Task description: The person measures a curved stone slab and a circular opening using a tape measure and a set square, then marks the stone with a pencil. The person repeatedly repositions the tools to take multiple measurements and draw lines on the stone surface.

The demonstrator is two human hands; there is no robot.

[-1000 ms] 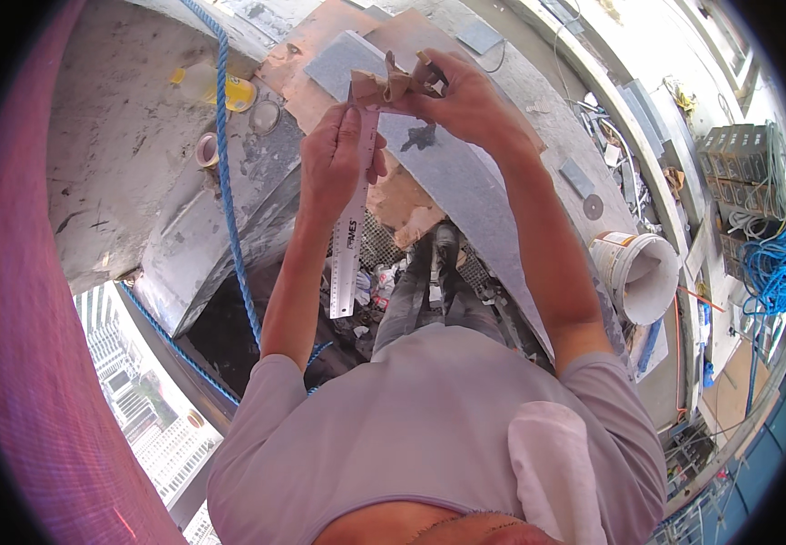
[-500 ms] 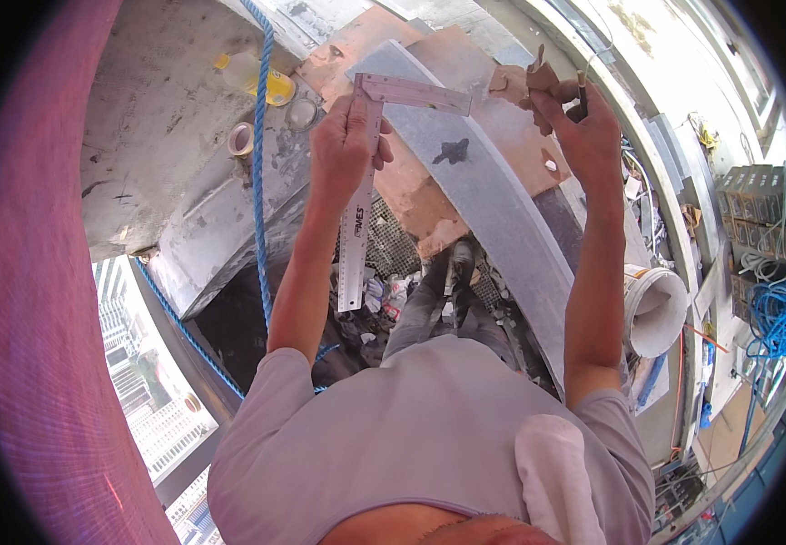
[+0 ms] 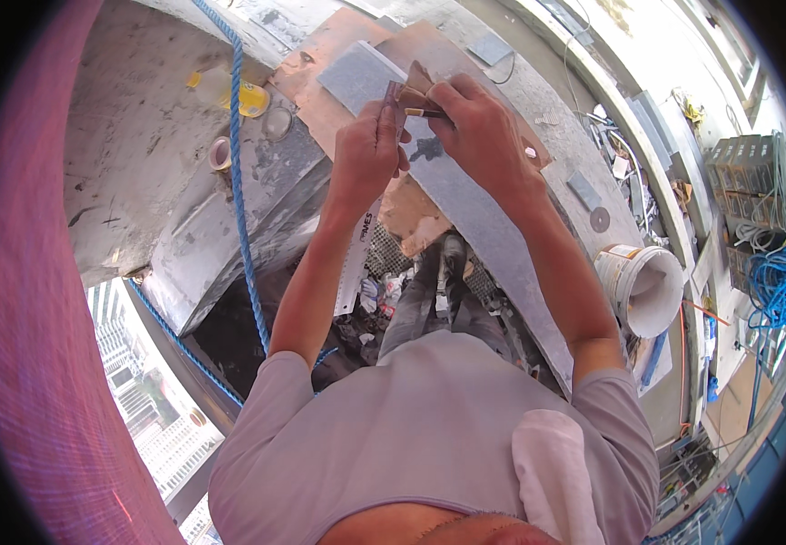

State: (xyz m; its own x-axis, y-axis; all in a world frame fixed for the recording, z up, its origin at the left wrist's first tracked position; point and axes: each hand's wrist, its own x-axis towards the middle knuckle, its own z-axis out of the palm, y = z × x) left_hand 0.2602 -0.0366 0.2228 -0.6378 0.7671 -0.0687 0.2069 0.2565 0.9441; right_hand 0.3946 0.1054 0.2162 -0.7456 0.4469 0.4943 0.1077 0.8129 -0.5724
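Note:
My left hand (image 3: 370,150) is closed around the corner of an L-shaped metal try square (image 3: 355,259), whose long ruled blade hangs down along my forearm. Right beside it, my right hand (image 3: 482,127) pinches a crumpled brown scrap (image 3: 417,84), like cardboard or paper, at the square's upper end. A thin dark marking tool with a pale tip (image 3: 418,113), perhaps a pencil, also sticks out of that hand toward the square. Whether the scrap touches the metal I cannot tell. Beneath both hands lies a long grey slab (image 3: 493,227) with a dark patch, over brownish boards (image 3: 415,216).
A blue rope (image 3: 239,173) runs down on the left, past a yellow-labelled bottle (image 3: 252,99), a round lid (image 3: 276,123) and a tape roll (image 3: 220,154). At right are a white bucket (image 3: 652,291), a flat disc (image 3: 600,219) and coiled blue rope (image 3: 772,286). Rubble surrounds my feet.
My right hand has moved left with the scrap and marking tool, up against the left hand. The square has turned, so its short arm no longer shows across the slab. The view has shifted slightly.

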